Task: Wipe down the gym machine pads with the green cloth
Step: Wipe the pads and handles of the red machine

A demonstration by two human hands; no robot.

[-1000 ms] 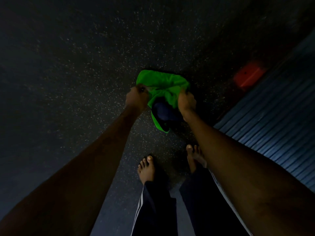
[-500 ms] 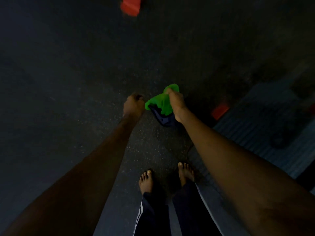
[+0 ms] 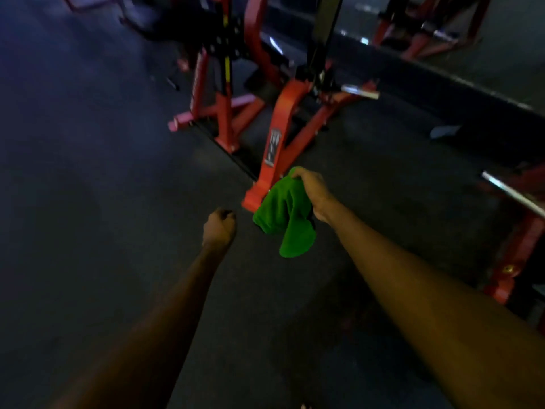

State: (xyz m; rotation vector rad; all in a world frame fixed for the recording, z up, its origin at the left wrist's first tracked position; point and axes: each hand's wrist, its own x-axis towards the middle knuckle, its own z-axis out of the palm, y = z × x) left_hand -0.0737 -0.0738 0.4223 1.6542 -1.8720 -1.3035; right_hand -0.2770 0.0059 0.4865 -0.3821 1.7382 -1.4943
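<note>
**Carrying the cloth toward the machines**

Gaze is up off the floor now. A second ago it pointed straight down at bare feet, with both hands working the green cloth [image 3: 284, 219]; half a second ago the left had already let go. Now the red machine frame [image 3: 277, 149] fills the upper middle of the view.

- Right hand [image 3: 314, 193]: fingers curled over the cloth's top edge, gripping it. The cloth hangs loose below the hand, in the air, in front of the frame's foot and apparently not touching it.
- Left hand [image 3: 219, 228]: curled into a fist, nothing in it, just left of the cloth and apart from it.
- Reading: cloth prep looks finished and the approach is under way. No wiping yet.

Hard to make out:
- Light is dim and the upper view is smeared. Dark shapes sit among the uprights, but I cannot say which, if any, is a pad.
- A second red frame [image 3: 519, 231] is cut off at the right edge.
- The dark patch seen earlier inside the cloth is all but hidden in the folds.
</note>
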